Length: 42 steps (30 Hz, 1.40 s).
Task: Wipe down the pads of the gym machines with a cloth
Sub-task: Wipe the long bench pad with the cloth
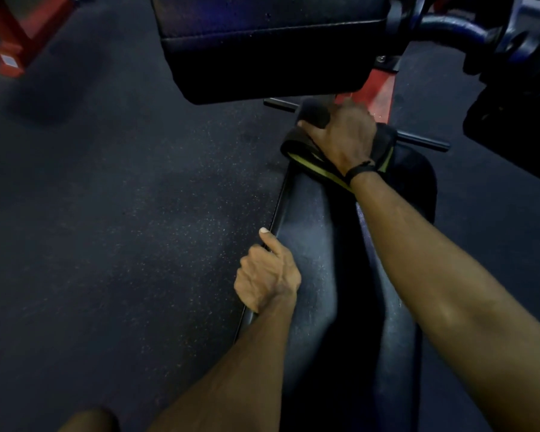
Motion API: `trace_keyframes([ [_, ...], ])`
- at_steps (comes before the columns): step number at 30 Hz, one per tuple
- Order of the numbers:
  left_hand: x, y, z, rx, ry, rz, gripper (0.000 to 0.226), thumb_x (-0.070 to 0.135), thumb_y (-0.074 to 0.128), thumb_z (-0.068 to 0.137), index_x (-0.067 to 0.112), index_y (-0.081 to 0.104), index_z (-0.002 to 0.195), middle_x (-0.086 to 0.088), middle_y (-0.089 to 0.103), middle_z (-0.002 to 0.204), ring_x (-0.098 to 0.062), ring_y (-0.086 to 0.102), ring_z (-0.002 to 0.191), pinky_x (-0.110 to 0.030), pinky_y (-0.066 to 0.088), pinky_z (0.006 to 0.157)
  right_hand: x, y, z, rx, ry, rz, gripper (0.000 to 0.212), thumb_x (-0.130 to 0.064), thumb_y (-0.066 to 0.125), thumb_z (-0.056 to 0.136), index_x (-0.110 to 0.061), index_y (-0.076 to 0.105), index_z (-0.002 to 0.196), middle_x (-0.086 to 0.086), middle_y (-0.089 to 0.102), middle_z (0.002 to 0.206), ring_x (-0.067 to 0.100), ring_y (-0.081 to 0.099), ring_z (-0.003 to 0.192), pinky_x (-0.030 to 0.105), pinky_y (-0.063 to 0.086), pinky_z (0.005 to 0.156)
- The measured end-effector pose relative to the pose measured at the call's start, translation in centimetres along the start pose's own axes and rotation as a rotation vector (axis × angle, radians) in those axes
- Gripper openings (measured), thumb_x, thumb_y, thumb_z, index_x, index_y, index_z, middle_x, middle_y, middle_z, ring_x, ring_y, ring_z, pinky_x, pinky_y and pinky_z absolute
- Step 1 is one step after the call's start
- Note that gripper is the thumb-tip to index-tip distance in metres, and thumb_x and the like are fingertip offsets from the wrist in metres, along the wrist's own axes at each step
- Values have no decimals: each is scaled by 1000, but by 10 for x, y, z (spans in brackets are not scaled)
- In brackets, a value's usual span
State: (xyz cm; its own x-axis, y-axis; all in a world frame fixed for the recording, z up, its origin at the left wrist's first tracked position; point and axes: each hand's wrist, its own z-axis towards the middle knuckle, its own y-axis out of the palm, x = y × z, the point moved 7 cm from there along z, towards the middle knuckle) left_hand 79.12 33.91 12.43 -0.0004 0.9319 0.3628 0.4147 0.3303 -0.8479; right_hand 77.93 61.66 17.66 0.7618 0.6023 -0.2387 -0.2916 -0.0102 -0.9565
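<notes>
Right hand: I see my right hand pressing a dark cloth with a yellow-green edge onto the far end of the long black seat pad, fingers curled over the bundled fabric and holding it.
Left hand: my left hand grips the pad's left edge, thumb lying along the rim, fingers wrapped under it.
Wrist: a black band circles my right wrist.
Edges: the pad's left rim runs straight from my left hand up to the cloth; its far right corner is rounded, and my right forearm crosses the right side.
Open room: bare floor spreads wide to the left of the pad; on the right a narrower strip of floor lies between the pad and a dark blue machine arm.
Overhead: a second black pad, stitched along its edge, hangs just above the cloth end, close over my right hand.
Frame: a black crossbar sticks out beyond the cloth; a red upright rises behind it.
Surface: the pad shows a dull sheen; the floor is dark speckled rubber.
Room: dim light; a red machine base stands at the far left.
Writing: a pale label on the red base is too blurred for me to read.
</notes>
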Motion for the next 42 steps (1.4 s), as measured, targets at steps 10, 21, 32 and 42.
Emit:
trace_keyframes([
  [10, 2, 1, -2, -32, 8, -49, 71, 50, 18, 106, 3, 71, 98, -17, 70, 104, -34, 65, 93, -37, 38, 77, -22, -20, -136, 165, 107, -56, 47, -59, 63, 84, -14, 71, 92, 14, 63, 91, 35, 59, 84, 42, 47, 70],
  [21, 2, 3, -1, -43, 5, -72, 75, 53, 14, 105, 4, 71, 97, -16, 70, 101, -32, 64, 89, -41, 42, 81, 47, -20, -36, 41, 222, 50, 66, -69, 61, 85, -12, 65, 118, 16, 65, 114, 36, 62, 106, 41, 46, 80],
  [32, 3, 2, -2, -43, 1, -91, 73, 51, 17, 106, 1, 70, 101, -21, 69, 107, -37, 64, 98, -43, 44, 87, 12, -28, -146, 313, 435, -56, 40, -53, 69, 78, -15, 73, 90, 13, 62, 85, 37, 61, 79, 42, 47, 63],
  [42, 4, -1, -5, -45, 5, -108, 72, 52, 17, 106, 0, 67, 105, -21, 67, 110, -37, 62, 101, -46, 42, 90, 35, -20, -37, 29, 265, 1, 54, -66, 57, 88, -23, 67, 119, 10, 62, 117, 33, 57, 111, 42, 46, 83],
])
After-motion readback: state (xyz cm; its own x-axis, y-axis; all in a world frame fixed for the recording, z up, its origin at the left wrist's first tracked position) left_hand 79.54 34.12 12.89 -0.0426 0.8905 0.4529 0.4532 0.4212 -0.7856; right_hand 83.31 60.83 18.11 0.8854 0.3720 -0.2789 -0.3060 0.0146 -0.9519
